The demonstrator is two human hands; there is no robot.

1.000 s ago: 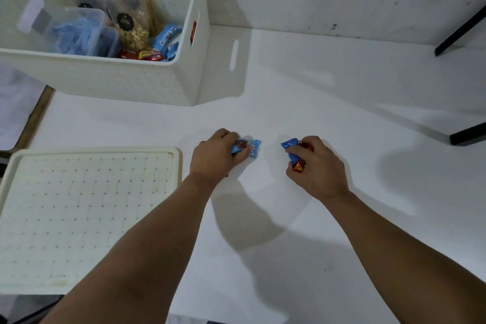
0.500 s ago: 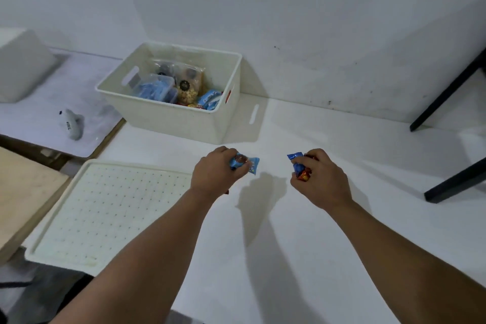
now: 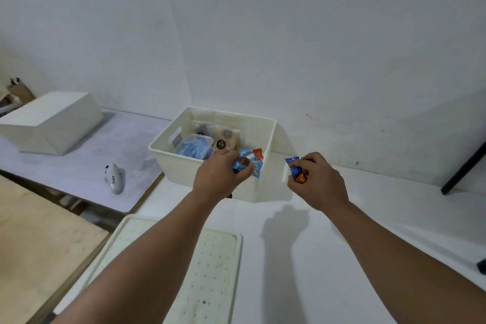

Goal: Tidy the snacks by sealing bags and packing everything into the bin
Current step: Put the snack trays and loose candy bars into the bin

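1. The left hand (image 3: pixel 219 177) has its fingers curled tight round a small bunch of blue-wrapped snack packets (image 3: pixel 248 164). It hangs over the near wall of the white bin (image 3: pixel 210 179), by its right corner, which looks like a position chosen so the packets can drop straight in.

2. The right hand (image 3: pixel 317 183) grips its own clutch of blue and red wrapped snacks (image 3: pixel 298 169), fingers closed round them. It is just outside the bin's right wall, above the white worktop (image 3: pixel 381 218), so it probably has to travel leftward before it lets go.

3. Taking a handful in each hand seems meant to clear the loose snacks in one trip.

4. Inside the bin lie a clear tub of blue packets (image 3: pixel 196 147), clear bags of nuts (image 3: pixel 223 139) with round dark labels, and a few loose blue and red packets (image 3: pixel 252 154) against the right wall. Whether those bags are sealed cannot be told from here.

5. A flat perforated white lid (image 3: pixel 210 271) lies on the worktop near the person, likely waiting to cover the bin.

6. Off to the left, a second white box (image 3: pixel 52 123) and a small white handheld device (image 3: pixel 114 179) sit on a grey surface, apart from the packing.
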